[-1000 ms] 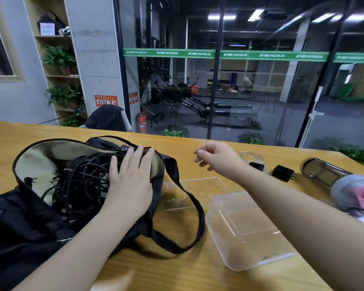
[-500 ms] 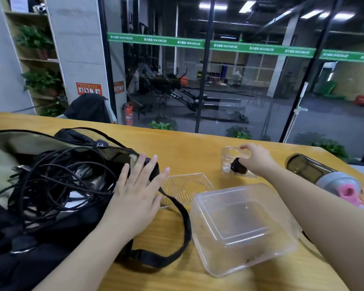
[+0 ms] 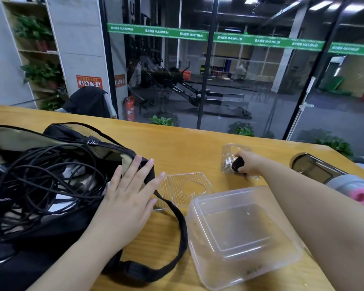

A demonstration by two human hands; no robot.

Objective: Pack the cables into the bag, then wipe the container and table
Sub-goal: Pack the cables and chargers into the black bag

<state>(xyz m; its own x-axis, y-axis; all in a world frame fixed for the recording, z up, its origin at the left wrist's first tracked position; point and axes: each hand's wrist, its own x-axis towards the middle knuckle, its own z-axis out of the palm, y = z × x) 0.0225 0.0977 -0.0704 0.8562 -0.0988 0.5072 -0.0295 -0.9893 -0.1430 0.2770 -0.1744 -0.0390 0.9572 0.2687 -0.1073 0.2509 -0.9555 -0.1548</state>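
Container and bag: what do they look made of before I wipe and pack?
The container looks like thin clear plastic, glossy: the table shows through its walls. The bag looks like soft black fabric with a tan lining; it slumps and folds around the cables. Exact weave unclear.

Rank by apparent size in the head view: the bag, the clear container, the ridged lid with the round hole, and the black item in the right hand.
1. Bag, cut off by the frame
2. Container
3. Lid; farther off, so less sure
4. Black item, gripped by the right hand
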